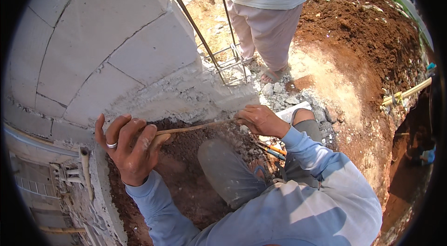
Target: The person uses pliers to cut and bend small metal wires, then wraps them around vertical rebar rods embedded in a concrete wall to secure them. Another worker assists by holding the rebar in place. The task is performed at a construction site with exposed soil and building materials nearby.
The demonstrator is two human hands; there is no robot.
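A thin wooden stick (195,128) is clamped at both ends, by the left hand (130,146) at eight o'clock and the right hand (260,119) at centre, above red-brown soil (186,185). A white block wall (107,41) is seen at ten o'clock, a standing person (267,8) at twelve.

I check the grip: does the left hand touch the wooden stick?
Touching. The head view shows the left hand closed around the near end of the stick.
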